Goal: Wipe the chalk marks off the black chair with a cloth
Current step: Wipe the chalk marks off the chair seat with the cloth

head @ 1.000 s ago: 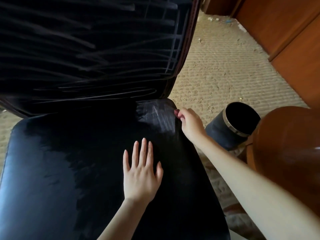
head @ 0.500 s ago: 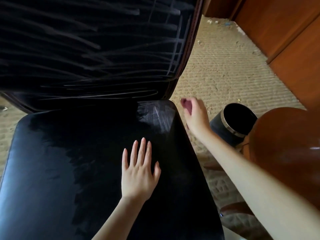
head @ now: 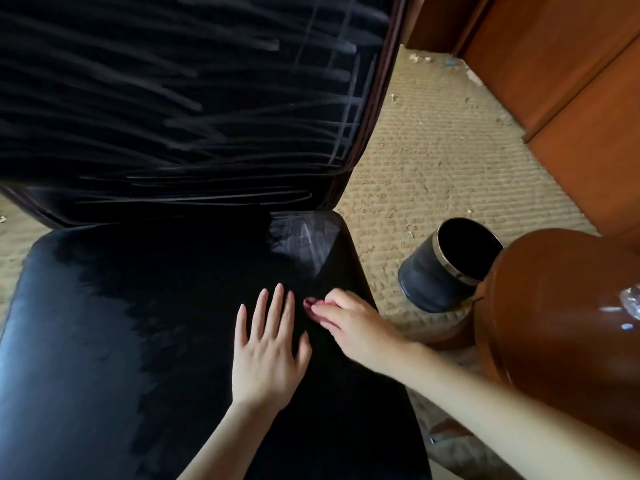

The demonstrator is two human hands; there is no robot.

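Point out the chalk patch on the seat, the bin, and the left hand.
chalk patch [head: 304, 237]: head view, middle of the smear.
bin [head: 429, 282]: head view, outer wall.
left hand [head: 266, 355]: head view, back of hand.

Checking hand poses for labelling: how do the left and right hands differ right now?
The left hand lies flat on the chair seat, fingers straight; the right hand has curled fingers pinching a small pink thing. The right hand is nearer the seat's edge. Both are bare, over the seat.
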